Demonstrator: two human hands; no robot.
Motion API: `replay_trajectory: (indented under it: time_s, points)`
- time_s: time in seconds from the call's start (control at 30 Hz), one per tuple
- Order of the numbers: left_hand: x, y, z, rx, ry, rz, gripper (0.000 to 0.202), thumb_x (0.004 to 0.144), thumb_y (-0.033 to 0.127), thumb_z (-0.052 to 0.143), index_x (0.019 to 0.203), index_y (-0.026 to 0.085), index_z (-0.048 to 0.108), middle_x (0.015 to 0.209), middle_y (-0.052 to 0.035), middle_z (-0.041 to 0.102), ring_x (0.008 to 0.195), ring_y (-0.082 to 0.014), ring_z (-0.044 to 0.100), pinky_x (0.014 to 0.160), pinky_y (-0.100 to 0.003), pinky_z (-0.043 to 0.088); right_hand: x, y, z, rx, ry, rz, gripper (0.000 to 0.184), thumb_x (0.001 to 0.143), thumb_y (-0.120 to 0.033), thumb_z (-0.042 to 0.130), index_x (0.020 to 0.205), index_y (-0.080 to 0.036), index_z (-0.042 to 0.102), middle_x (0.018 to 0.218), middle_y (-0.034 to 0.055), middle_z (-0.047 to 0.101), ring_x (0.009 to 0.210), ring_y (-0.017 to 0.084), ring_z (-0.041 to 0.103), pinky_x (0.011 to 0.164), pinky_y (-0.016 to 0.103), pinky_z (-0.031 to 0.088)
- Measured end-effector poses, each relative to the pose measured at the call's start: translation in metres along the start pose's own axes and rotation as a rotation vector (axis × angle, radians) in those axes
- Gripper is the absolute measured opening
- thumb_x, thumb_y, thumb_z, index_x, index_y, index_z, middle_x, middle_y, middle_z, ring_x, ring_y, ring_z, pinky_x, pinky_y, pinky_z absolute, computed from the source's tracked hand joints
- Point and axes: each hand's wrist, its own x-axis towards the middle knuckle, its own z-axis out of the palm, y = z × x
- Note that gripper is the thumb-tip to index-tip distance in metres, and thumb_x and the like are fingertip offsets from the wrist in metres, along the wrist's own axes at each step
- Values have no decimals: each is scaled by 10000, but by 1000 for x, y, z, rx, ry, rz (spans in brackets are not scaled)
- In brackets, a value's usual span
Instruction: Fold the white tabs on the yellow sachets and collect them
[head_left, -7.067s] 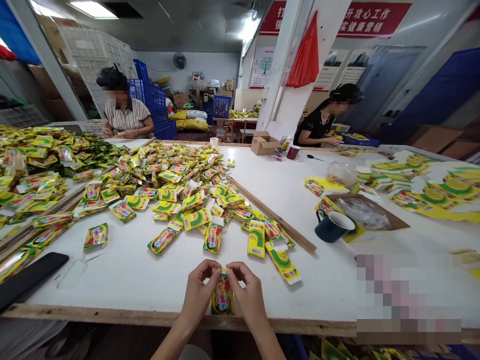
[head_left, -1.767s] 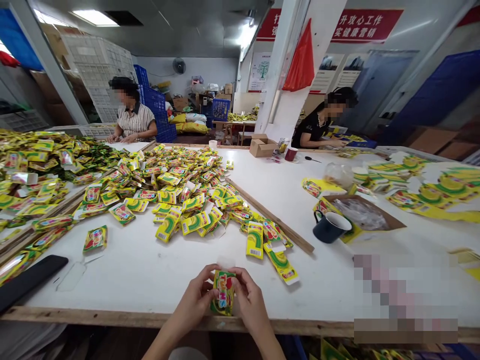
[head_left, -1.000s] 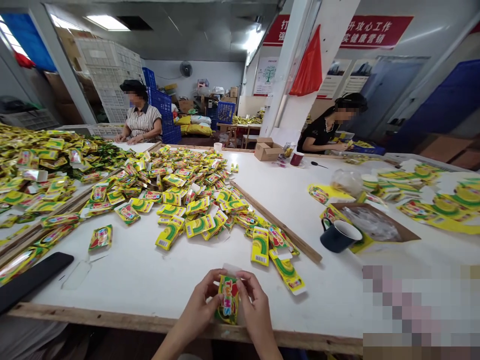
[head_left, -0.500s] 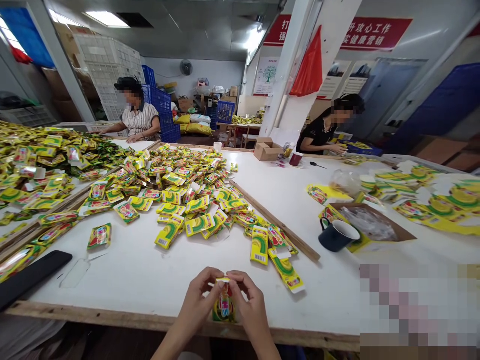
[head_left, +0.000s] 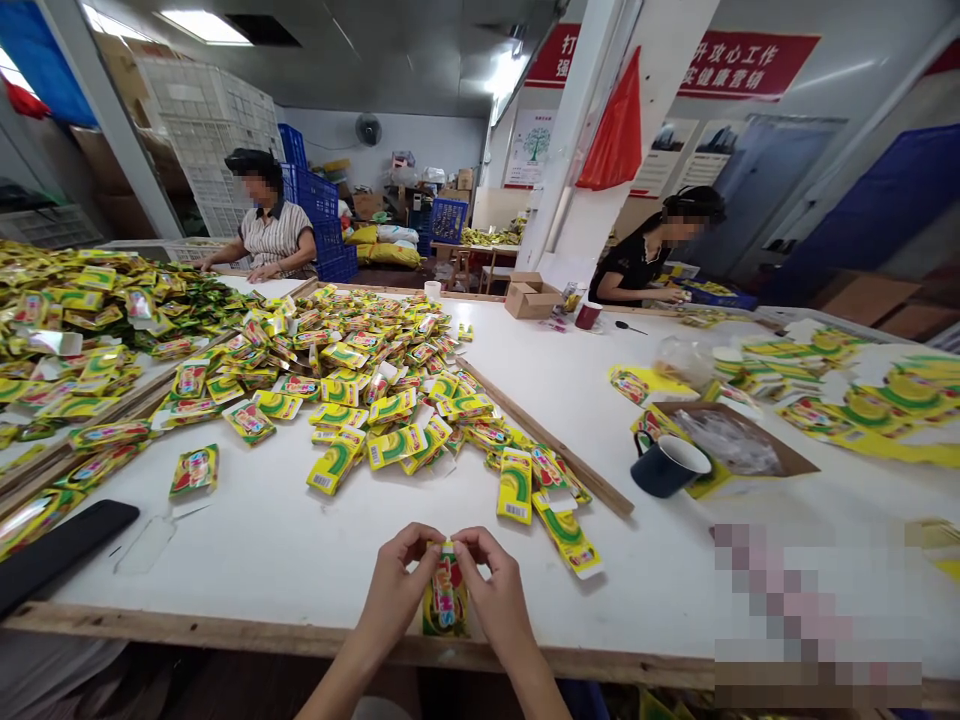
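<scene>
A small yellow, green and red printed box stands near the table's front edge, its colourful lettering facing me. My left hand pinches its upper left corner between thumb and fingers. Opposite it, my right hand grips the upper right corner the same way. The fingertips meet along the top end, where a thin pale strip of card shows; the far side of the box is hidden. Beyond my hands lies a heap of similar boxes, some with white flaps standing out.
A wooden strip borders the heap on the right. A dark mug stands beside an open carton of clear plastic bags. A black phone-like object lies at left. Two co-workers sit across the table. Flat printed cards are spread at right.
My thumbs and fingers have shifted up to the box's top end, so more of its printed front shows. The whole view has moved slightly left.
</scene>
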Motion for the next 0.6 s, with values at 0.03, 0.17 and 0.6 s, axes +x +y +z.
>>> replay_trajectory:
  time_s: [0.03,0.17,0.6]
  points:
    - [-1,-1,-1,-4,-3,-3,130,832,268,593,837,163,670,755,-28,674,726,-179,618,684,-266,499,-1,1,-1,11,-7,5,213,880,-376,562,829,-178,622,749,30,656,687,180,606,637,242,476]
    - [-6,-5,-4,-20,-50,4,160,853,287,583,899,170,682,854,-54,694,817,-207,648,741,-296,513,-10,10,-2,82,-42,6,185,881,-361,573,886,-184,627,836,46,670,765,198,641,699,263,500]
    - [39,-4,-31,415,52,238,398,828,268,616,1212,226,521,1215,-102,594,1139,-268,548,965,-436,446,-69,4,-116,-356,444,7,256,832,-462,574,985,-277,663,1003,40,697,861,243,644,668,268,518]
